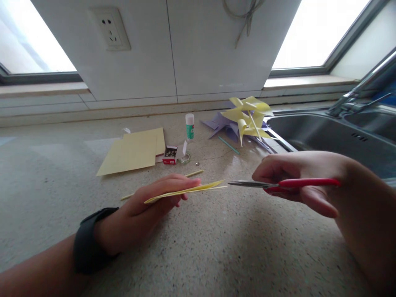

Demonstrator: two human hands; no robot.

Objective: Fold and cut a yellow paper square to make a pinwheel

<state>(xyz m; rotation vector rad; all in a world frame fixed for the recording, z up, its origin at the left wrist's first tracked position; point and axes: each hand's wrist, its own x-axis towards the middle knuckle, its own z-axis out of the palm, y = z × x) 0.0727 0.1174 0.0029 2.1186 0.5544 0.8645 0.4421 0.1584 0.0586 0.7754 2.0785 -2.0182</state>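
My left hand, with a black watch on its wrist, grips a folded yellow paper sheet held edge-on and nearly level above the counter. My right hand is closed on red-handled scissors. The blades point left, and their tips sit just right of the paper's edge, apart from it. A thin yellow stick lies on the counter behind my left hand.
On the speckled counter lie yellow paper sheets, a small red box of pins, a glue stick, a teal stick, and yellow and purple paper pinwheels. A steel sink with faucet is at the right.
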